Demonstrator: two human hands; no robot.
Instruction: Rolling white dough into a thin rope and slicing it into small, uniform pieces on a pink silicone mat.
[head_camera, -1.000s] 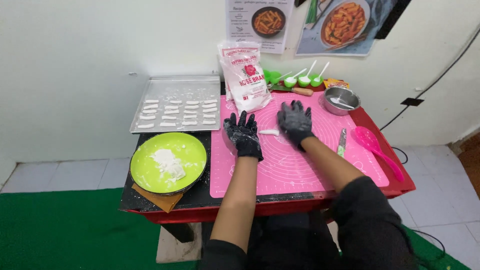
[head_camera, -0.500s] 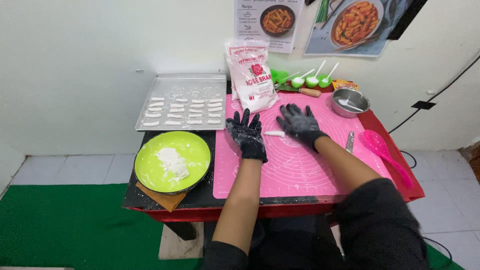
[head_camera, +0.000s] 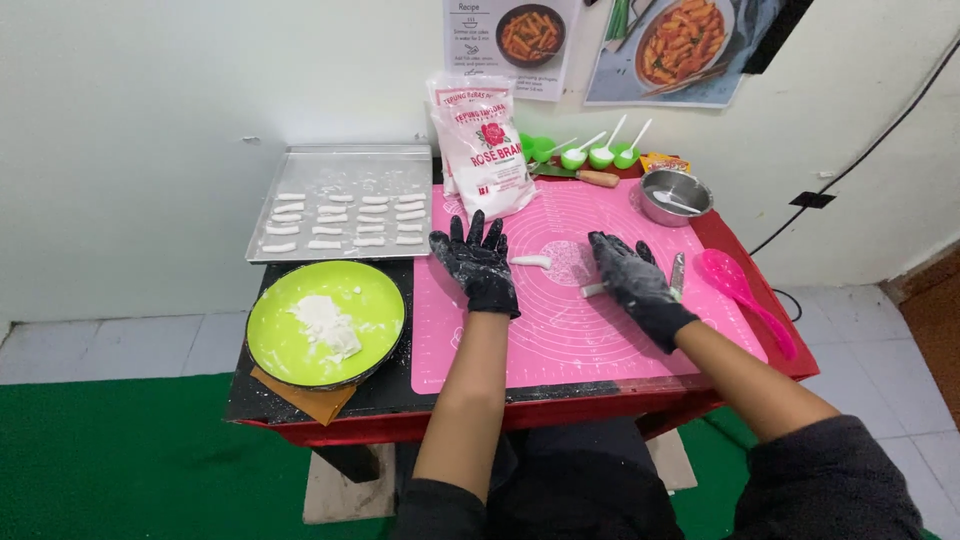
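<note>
On the pink silicone mat (head_camera: 600, 330), the gloved left hand (head_camera: 480, 262) lies flat, fingers spread, holding nothing, beside 1 white dough stick (head_camera: 531, 261); the gloved right hand (head_camera: 632, 283), half-curled, touches another white dough piece (head_camera: 592, 291).

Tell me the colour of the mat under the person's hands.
Pink, with faint printed circles; the mat shows best in the head view, the only one.

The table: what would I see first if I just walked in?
Probably the bright pink mat covering the table's right half, where the left hand lies flat and the right hand rests on a small white dough piece, both in black gloves dusted white. To the left sit a lime-green plate holding white dough, and a metal tray with rows of little dough sticks.
</note>
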